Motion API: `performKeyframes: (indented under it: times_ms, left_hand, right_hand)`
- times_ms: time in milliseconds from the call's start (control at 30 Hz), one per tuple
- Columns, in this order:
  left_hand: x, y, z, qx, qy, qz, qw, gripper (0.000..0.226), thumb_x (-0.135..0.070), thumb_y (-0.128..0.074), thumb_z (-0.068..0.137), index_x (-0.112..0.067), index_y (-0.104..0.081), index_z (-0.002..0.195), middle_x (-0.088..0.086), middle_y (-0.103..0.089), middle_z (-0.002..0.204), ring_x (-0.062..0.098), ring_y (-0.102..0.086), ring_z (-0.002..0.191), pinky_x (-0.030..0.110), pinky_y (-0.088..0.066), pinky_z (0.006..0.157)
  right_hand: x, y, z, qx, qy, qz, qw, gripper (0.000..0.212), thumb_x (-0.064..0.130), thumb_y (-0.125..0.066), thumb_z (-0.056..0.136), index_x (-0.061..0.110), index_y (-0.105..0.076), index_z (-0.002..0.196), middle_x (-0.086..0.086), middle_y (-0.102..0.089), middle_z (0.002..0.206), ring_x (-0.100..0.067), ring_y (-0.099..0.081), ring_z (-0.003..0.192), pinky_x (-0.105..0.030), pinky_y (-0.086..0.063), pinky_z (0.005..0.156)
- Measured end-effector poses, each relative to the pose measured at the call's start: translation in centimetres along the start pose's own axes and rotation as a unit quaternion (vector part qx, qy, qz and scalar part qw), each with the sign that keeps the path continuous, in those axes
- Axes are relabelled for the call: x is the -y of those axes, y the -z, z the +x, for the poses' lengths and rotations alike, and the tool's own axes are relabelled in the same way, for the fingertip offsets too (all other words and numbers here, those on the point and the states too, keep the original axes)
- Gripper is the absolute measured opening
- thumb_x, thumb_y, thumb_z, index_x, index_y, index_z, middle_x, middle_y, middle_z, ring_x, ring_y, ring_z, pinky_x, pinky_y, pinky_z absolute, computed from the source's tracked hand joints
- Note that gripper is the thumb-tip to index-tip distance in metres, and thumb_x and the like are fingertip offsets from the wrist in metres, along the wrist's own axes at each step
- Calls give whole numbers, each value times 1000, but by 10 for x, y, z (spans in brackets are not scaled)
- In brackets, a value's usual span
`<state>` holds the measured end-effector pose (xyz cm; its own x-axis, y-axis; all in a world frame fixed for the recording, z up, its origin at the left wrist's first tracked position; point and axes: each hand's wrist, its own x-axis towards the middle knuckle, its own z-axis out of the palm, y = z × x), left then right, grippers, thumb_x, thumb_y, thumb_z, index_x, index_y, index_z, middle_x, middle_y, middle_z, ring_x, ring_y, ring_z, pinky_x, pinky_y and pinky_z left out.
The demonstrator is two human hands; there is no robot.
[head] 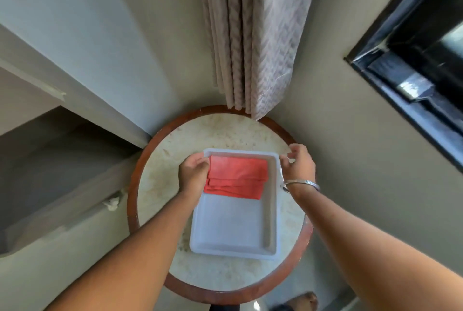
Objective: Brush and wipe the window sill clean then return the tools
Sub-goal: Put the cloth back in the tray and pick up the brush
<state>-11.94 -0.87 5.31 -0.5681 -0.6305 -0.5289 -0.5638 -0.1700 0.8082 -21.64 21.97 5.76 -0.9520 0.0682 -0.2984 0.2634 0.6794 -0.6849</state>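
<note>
A folded red cloth [238, 176] lies in the far half of a white plastic tray [233, 225] on a round table. My left hand [194, 173] curls over the cloth's left edge and grips it. My right hand [299, 163], with a metal bangle on the wrist, pinches the tray's far right corner rim. The dark window sill [426, 120] runs along the right wall. A brush [403, 80] with dark bristles and a silver ferrule lies on the sill, apart from both hands.
The round table [160, 185] has a pale marble top and a brown wooden rim. A patterned curtain [253, 35] hangs down to its far edge. A grey ledge [62, 185] stands left of the table. The black window frame [390, 25] is at upper right.
</note>
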Motion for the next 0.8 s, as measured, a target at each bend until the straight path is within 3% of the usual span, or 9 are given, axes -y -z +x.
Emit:
performKeyframes:
  times_ms: [67,133,233,333,433,600,733,800]
  left_hand:
    - [-22,-16,-11,53,-42,54,996,33,1,-58,90,-6,-67,121,13,-73,112,17,-66,92,29,-52,86]
    - [-56,-43,-27,124,-96,112,981,36,-2,-58,90,-7,-65,126,7,-73,110,17,-67,93,29,-52,84]
    - [-122,-96,-52,203,-266,207,919,37,-9,-64,92,-10,-64,129,6,-70,120,17,-66,108,34,-52,97]
    - [-188,-153,-83,249,-462,334,783,48,-20,-68,90,-16,-58,138,6,-62,136,25,-57,123,38,-45,105]
    - [-238,-200,-107,246,-586,415,650,60,-28,-71,89,-20,-50,145,4,-49,149,26,-44,137,44,-39,112]
    - [-272,-251,-124,260,-610,579,475,72,-38,-77,83,-21,-44,146,3,-49,147,26,-44,135,46,-44,105]
    - [-276,-262,-126,229,-597,613,464,70,-39,-81,80,-23,-48,139,2,-59,134,28,-55,123,49,-48,97]
    - [-277,-259,-126,207,-611,623,442,71,-41,-79,81,-24,-47,142,4,-58,131,29,-56,120,48,-47,97]
  right_hand:
    - [12,37,-3,-21,65,-16,998,33,15,-63,87,10,-56,119,-11,-66,104,-25,-59,92,-17,-42,74]
    - [27,82,-8,-62,157,-40,985,27,10,-65,84,7,-61,111,-12,-67,99,-30,-61,93,-34,-47,83]
    - [46,151,-10,-138,244,-87,956,25,10,-64,82,10,-61,107,-9,-67,99,-28,-62,87,-41,-51,81]
    - [50,213,-3,-205,246,-118,940,28,11,-65,79,11,-62,107,-12,-67,103,-32,-62,92,-41,-50,83]
    - [43,253,10,-222,193,-178,939,34,18,-65,80,14,-61,113,-12,-65,112,-36,-60,100,-41,-48,84]
    - [29,280,25,-127,111,-292,941,39,30,-60,83,21,-53,121,-9,-63,116,-36,-59,104,-42,-49,86]
    - [30,280,31,-112,127,-311,935,34,29,-59,85,23,-54,119,-7,-64,114,-36,-59,103,-42,-49,83]
    - [32,278,30,-99,141,-310,935,32,24,-58,88,22,-53,120,-6,-64,116,-35,-59,104,-41,-49,83]
